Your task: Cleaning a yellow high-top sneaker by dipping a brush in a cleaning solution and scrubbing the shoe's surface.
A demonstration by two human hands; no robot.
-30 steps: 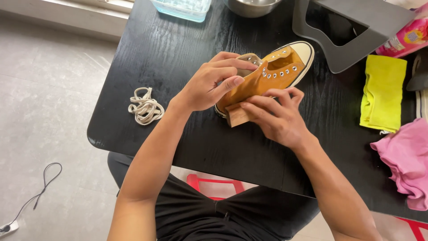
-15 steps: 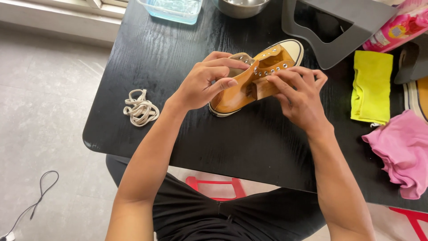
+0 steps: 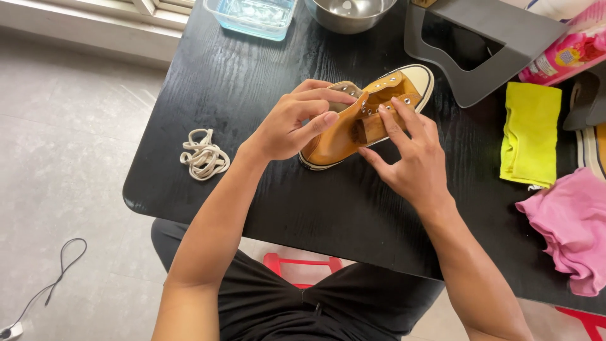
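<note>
Looking down through the head camera, I saw an orange high-top shoe [image 3: 353, 123] lying on its side near the middle of the black table [image 3: 252, 88], its white toe cap pointing to the far right and its heel toward the near left. My left hand [image 3: 293, 120] was closed around the shoe's ankle end, thumb on the near side of the canvas and fingers curled over the collar. My right hand [image 3: 410, 161] was spread, not clenched, with its fingertips [image 3: 386, 113] pressing on the eyelet side of the upper and on the tongue; it touched the shoe rather than gripped it. No lace ran through the eyelets. A bundle of cream laces [image 3: 203, 156] lay on the table well to the left of the shoe, apart from both hands. At the far edge stood a clear plastic tub [image 3: 255, 16] and, just right of it, a metal bowl [image 3: 350, 11]. A grey angular stand [image 3: 486, 44] sat to the far right of the shoe. A folded yellow cloth [image 3: 530, 132] lay to the right, and a crumpled pink cloth [image 3: 568, 227] lay nearer on the right edge. A dark cable [image 3: 57, 278] trailed on the pale floor at the near left.
</note>
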